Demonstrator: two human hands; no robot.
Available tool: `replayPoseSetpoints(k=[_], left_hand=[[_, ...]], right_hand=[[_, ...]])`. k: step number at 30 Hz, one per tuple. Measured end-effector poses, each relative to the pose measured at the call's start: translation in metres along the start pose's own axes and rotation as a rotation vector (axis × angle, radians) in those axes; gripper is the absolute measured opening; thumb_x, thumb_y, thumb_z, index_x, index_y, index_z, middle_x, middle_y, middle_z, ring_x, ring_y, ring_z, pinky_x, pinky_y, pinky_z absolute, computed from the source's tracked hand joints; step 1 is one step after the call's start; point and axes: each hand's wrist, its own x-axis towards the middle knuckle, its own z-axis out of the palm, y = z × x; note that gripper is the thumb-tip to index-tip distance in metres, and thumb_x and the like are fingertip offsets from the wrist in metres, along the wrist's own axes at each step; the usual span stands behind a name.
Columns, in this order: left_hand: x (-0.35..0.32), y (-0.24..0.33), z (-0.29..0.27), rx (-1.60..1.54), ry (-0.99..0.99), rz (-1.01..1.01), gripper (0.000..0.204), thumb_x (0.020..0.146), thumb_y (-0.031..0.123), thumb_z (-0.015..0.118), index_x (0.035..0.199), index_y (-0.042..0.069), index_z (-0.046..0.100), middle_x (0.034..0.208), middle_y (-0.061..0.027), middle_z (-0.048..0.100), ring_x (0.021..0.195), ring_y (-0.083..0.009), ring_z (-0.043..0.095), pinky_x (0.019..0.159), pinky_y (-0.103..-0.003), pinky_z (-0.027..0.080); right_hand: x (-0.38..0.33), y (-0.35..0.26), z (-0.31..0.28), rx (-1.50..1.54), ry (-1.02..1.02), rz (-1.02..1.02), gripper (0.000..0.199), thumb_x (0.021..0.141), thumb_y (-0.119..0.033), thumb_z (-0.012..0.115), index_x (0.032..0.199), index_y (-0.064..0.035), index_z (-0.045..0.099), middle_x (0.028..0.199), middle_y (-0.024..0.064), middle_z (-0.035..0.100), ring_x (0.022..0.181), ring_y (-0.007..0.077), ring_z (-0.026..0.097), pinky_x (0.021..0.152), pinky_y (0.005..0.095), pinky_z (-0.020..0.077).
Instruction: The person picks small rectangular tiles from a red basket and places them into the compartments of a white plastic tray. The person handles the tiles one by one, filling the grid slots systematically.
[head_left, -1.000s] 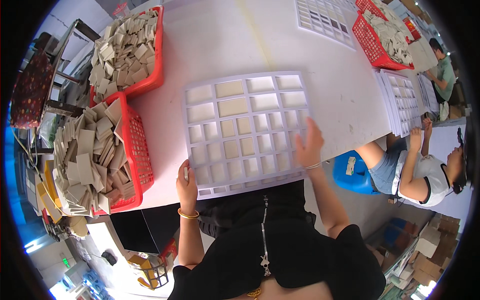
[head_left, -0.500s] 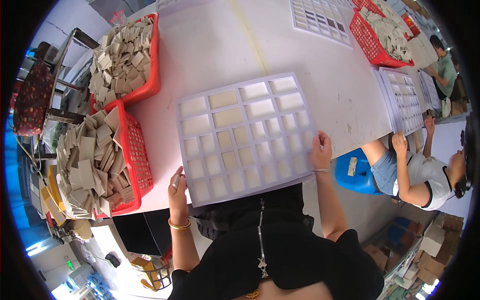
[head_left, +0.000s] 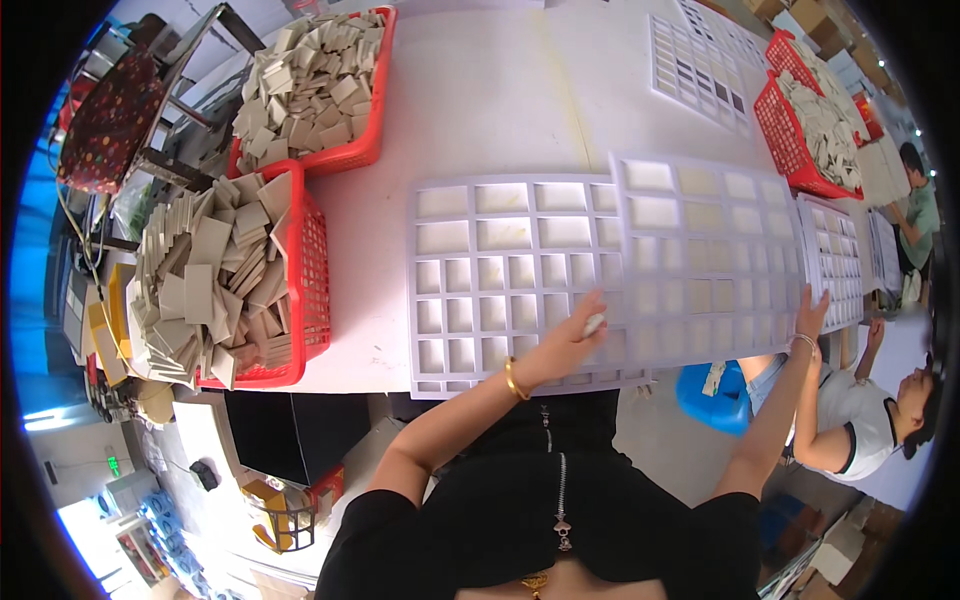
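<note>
A pale worktop (head_left: 480, 110) spreads across a busy workroom, with a red basket (head_left: 312, 275) of flat, pale pieces (head_left: 205, 295) at its left edge. A white gridded tray (head_left: 618, 210) lies partly over the right side of a second gridded tray (head_left: 413, 270). The left hand (head_left: 570, 342) is partly curled beside the upper one's left edge, something small and white at its fingers; whether it grips anything, I cannot tell. The right hand (head_left: 810, 320) meets the right edge, fingers slightly parted, its grip unclear.
</note>
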Motion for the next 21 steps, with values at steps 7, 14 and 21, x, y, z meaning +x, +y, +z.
replayPoseSetpoints(k=[7, 14, 21], left_hand=[[-0.052, 0.045, -0.055, 0.270, 0.145, -0.132, 0.034, 0.095, 0.017, 0.052, 0.126, 0.005, 0.042, 0.099, -0.0064, 0.050, 0.091, -0.0112, 0.051, 0.079, -0.027, 0.043], [-0.149, 0.152, -0.150, 1.041, 0.713, 0.323, 0.014, 0.090, 0.009, 0.053, 0.101, 0.001, 0.056, 0.093, -0.0156, 0.057, 0.084, -0.0297, 0.057, 0.076, -0.035, 0.045], [-0.221, 0.214, -0.244, 1.657, 1.439, 0.195, 0.021, 0.085, 0.012, 0.056, 0.104, 0.006, 0.057, 0.108, -0.0125, 0.054, 0.099, -0.0326, 0.056, 0.079, -0.043, 0.048]], right_hand=[[-0.055, -0.124, -0.009, 0.182, -0.079, -0.158, 0.056, 0.091, -0.032, 0.060, 0.136, -0.0033, 0.043, 0.136, 0.0173, 0.046, 0.124, 0.0312, 0.046, 0.104, 0.0407, 0.0349], [-0.110, -0.239, 0.017, 0.534, -0.366, -0.280, 0.037, 0.091, -0.017, 0.060, 0.126, -0.0036, 0.054, 0.129, 0.0119, 0.053, 0.114, 0.0236, 0.054, 0.098, 0.0346, 0.0413], [-0.134, -0.313, 0.011, 0.726, -0.444, -0.426, 0.029, 0.089, -0.006, 0.059, 0.117, -0.0032, 0.058, 0.126, 0.0115, 0.055, 0.106, 0.0211, 0.057, 0.094, 0.0324, 0.0449]])
